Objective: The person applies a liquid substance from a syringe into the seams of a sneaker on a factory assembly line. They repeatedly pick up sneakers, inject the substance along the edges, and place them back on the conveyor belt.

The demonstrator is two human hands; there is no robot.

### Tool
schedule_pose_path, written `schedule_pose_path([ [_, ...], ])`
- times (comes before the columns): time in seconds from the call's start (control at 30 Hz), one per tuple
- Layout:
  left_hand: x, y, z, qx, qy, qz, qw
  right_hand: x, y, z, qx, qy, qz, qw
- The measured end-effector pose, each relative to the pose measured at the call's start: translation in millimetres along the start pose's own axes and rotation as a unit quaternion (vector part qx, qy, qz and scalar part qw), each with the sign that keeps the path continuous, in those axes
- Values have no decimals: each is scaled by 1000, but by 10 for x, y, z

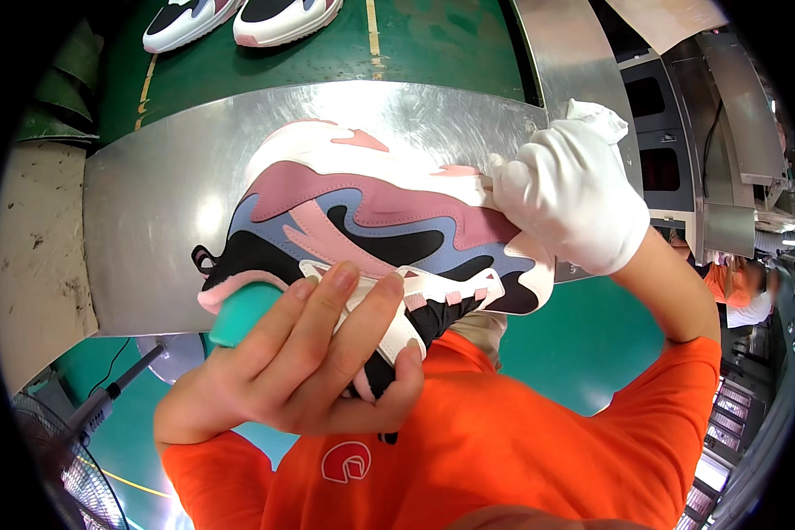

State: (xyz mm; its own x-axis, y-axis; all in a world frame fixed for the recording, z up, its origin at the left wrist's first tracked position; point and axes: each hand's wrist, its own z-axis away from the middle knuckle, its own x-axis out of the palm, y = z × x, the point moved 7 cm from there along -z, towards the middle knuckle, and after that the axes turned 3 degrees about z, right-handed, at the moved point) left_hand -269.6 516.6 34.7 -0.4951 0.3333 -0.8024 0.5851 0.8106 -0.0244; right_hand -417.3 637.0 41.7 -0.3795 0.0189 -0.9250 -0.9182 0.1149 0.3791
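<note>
A sneaker [397, 225] in pink, mauve, blue, black and white lies on its side above the metal table, its white sole turned away from me and its toe to the right. Inside its collar shows a turquoise shoe last [243, 314]. My bare left hand [318, 353] grips the shoe at the tongue and lacing, fingers bent over the upper. My right hand [574, 190], in a white glove, is closed at the sole edge near the toe. A thin tip shows at its fingers, too little to name.
The metal table edge [141, 203] runs across in front of me. Beyond it, a pair of similar sneakers [283, 22] stands on a green conveyor belt [433, 44]. A fan [66, 468] stands at lower left. Machines [662, 132] and another person [742, 287] are at the right.
</note>
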Motion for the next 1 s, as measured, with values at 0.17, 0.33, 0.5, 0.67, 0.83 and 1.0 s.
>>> schedule_pose_path([
  [0.17,8,-2,-16,6,-13,-8,1000,-64,-24,29,3,47,9,999],
  [0.33,-2,-23,-9,14,-14,-5,1000,0,119,21,-1,63,56,996],
  [0.5,-4,-12,-35,10,-2,-3,1000,-23,36,-104,-15,37,7,999],
  [0.67,-11,-39,-61,-21,-9,1,1000,-53,-49,-174,-33,-3,-5,999],
  [0.83,-25,-34,-76,-17,11,2,1000,25,230,27,84,63,-119,987],
  [1.0,-27,-53,-95,-36,24,25,999,55,230,131,91,65,-71,991],
])
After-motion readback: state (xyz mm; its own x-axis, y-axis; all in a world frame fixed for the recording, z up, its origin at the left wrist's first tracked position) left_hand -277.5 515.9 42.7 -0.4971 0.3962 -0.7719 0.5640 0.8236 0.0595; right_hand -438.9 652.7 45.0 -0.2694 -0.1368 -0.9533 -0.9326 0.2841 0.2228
